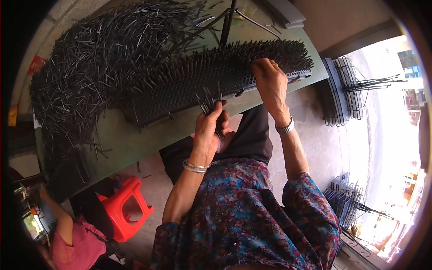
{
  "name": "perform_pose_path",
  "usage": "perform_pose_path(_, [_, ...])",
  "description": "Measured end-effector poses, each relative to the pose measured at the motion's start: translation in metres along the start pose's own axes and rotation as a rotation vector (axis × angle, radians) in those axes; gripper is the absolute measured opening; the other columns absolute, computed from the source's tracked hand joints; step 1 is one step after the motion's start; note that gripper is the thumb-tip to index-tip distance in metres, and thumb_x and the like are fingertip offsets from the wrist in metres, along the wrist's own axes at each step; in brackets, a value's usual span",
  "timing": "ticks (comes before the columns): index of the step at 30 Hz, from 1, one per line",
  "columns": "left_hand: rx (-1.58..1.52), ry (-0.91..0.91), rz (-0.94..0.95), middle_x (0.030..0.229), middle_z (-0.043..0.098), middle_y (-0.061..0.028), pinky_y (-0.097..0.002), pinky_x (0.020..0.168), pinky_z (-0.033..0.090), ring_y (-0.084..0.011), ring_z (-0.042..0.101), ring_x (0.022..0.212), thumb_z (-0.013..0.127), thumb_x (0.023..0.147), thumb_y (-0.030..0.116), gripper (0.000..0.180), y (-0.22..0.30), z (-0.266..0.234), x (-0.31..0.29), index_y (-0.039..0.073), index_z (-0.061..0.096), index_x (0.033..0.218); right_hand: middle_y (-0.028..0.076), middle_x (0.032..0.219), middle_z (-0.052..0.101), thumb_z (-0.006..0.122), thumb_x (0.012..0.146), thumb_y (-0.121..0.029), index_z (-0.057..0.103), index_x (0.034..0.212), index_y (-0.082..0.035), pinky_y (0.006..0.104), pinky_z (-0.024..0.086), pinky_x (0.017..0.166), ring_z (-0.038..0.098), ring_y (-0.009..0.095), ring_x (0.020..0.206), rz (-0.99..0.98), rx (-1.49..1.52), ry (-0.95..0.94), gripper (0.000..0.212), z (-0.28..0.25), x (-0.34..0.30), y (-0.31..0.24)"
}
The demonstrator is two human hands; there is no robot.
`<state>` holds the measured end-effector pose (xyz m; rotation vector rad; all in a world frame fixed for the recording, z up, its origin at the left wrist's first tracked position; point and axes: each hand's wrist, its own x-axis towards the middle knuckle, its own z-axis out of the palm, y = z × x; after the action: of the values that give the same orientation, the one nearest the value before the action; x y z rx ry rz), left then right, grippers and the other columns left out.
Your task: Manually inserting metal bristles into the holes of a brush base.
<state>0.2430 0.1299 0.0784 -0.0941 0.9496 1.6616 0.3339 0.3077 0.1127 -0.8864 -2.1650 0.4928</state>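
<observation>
My left hand is closed round a small bundle of thin black strips, whose ends fan out above the fingers. It is beside the near edge of a long black perforated board. Many of the board's holes hold upright black strips, mostly along its far side and right end. At the right part of the board, the fingers of my right hand are pinched together over the holes. Whatever is between those fingertips is hidden.
A large heap of loose black strips covers the left of the green table. A dark metal stand rises behind the board. Below left are a red plastic stool and another person in pink. Black wire racks stand right.
</observation>
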Motion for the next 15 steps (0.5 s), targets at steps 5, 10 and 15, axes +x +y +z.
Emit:
perform_pose_path(5, [0.034, 0.021, 0.036, 0.072, 0.057, -0.0021, -0.0223, 0.046, 0.035, -0.009, 0.051, 0.056, 0.065, 0.094, 0.028, 0.03, 0.004, 0.006, -0.008, 0.003, 0.06, 0.109, 0.011, 0.089, 0.056, 0.067, 0.086, -0.02, 0.067, 0.093, -0.015, 0.0418, 0.047, 0.061, 0.06, 0.03, 0.075, -0.026, -0.176, 0.001, 0.009, -0.001, 0.005, -0.007])
perform_pose_path(10, [0.058, 0.072, 0.067, 0.071, 0.06, -0.005, -0.0221, 0.043, 0.035, -0.0094, 0.051, 0.056, 0.066, 0.093, 0.028, 0.03, 0.004, 0.016, -0.017, 0.0, 0.064, 0.103, 0.011, 0.093, 0.058, 0.067, 0.085, -0.022, 0.069, 0.094, -0.016, 0.0413, 0.047, 0.065, 0.059, 0.03, 0.078, 0.003, -0.214, -0.024, 0.011, 0.003, 0.007, -0.004])
perform_pose_path(15, [0.071, 0.058, 0.118, 0.079, 0.069, -0.012, -0.0219, 0.043, 0.035, -0.01, 0.055, 0.056, 0.066, 0.092, 0.027, 0.028, -0.001, 0.017, -0.019, 0.001, 0.065, 0.102, 0.012, 0.098, 0.059, 0.068, 0.085, -0.024, 0.071, 0.103, -0.015, 0.0411, 0.046, 0.072, 0.059, 0.03, 0.084, -0.066, -0.26, 0.025, 0.02, 0.003, -0.006, -0.001])
